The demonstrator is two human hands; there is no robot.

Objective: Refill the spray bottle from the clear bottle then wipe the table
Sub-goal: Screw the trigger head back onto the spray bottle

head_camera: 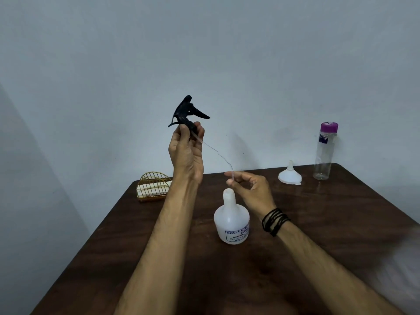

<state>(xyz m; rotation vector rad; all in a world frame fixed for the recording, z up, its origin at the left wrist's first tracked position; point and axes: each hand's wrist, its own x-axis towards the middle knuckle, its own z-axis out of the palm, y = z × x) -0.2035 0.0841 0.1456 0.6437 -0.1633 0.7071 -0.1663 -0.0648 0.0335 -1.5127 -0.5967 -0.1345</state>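
Note:
My left hand (pixel 186 153) grips the collar of the black spray head (pixel 188 113), raised well above the table. Its clear dip tube (pixel 218 153) curves down to the right. My right hand (pixel 248 187) pinches the tube's lower end between thumb and forefinger, just above the open neck of the white spray bottle (pixel 231 220). That bottle stands upright on the dark wooden table (pixel 329 223), with no head on it. The clear bottle (pixel 324 151) with a purple cap stands capped at the far right. A white funnel (pixel 290 176) lies mouth-down beside it.
A gold wire holder (pixel 152 186) with white napkins sits at the table's far left corner, close to the grey wall. The table's left edge slants down toward the near left. A black cord band wraps my right wrist.

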